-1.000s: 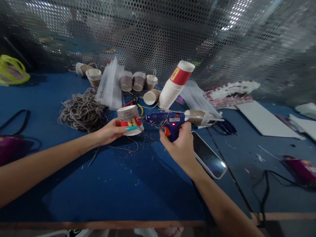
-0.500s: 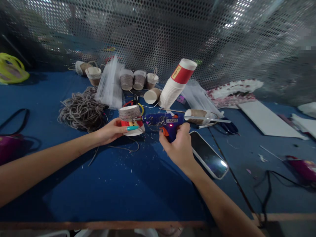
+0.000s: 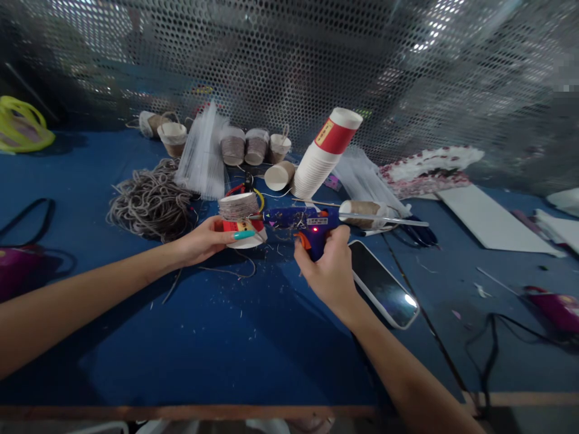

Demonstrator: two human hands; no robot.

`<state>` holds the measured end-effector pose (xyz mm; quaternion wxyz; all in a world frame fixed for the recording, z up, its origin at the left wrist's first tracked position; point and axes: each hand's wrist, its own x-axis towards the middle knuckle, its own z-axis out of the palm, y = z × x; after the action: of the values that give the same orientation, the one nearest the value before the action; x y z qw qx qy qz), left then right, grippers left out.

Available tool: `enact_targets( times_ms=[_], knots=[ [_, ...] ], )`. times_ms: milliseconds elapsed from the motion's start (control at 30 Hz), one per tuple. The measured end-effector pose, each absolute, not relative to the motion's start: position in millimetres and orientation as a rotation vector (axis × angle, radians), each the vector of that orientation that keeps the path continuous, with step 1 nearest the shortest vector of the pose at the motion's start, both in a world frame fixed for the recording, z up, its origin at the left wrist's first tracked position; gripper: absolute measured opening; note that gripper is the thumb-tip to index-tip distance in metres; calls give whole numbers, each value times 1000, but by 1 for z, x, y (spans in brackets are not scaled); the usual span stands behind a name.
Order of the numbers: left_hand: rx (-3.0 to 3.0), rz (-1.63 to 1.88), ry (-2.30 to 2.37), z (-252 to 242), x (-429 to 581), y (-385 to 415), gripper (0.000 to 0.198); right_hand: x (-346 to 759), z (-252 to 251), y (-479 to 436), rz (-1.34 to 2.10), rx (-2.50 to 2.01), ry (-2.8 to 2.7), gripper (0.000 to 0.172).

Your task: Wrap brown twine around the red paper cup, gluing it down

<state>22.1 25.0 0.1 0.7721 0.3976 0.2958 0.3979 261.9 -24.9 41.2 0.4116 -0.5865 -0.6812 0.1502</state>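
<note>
My left hand (image 3: 209,240) is closed around a paper cup (image 3: 246,243), red and white, with grey cord wound round its upper part. The thumb lies along the cup's red band. In my right hand (image 3: 332,265) is a blue glue gun (image 3: 292,218), a finger at its orange trigger and a red light lit on its side. A clear glue stick (image 3: 384,219) sticks out of the gun's back. The nozzle points left and meets, or nearly meets, the lower edge of the wound cord. A loose cord end (image 3: 235,274) lies below the cup.
A heap of grey cord (image 3: 151,202) lies left of the cup. Behind stand a leaning stack of paper cups (image 3: 323,157), several cord-wrapped cups (image 3: 233,144) and white mesh (image 3: 203,157). A phone (image 3: 384,286) lies beside my right wrist. White board (image 3: 495,220) rests at the right.
Almost nothing differs. The glue gun and my right hand sit very slightly farther right in the picture, and the cup has shifted by a hair the same way.
</note>
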Motion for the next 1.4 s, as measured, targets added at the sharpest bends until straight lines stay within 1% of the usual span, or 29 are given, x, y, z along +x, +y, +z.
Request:
enact_targets(
  times_ms=[167, 333, 467, 633, 833, 1200, 1400],
  knots=[
    [851, 882, 641, -3, 22, 25, 49, 262, 42, -24, 338, -1474, -1730, 36],
    [853, 880, 656, -4, 22, 25, 51, 263, 42, -22, 287, -1469, -1724, 35],
    [874, 875, 663, -4, 21, 26, 53, 265, 41, -21, 300, -1492, -1713, 36],
    [871, 878, 651, -1, 22, 25, 51, 267, 41, -21, 299, -1489, -1713, 36],
    [858, 905, 644, 0, 22, 24, 55, 268, 41, -20, 322, -1500, -1696, 36],
    [821, 905, 642, 1, 22, 24, 50, 271, 38, -19, 346, -1521, -1666, 33],
    [856, 895, 629, 1, 21, 24, 48, 273, 39, -18, 376, -1551, -1652, 34]
  ],
)
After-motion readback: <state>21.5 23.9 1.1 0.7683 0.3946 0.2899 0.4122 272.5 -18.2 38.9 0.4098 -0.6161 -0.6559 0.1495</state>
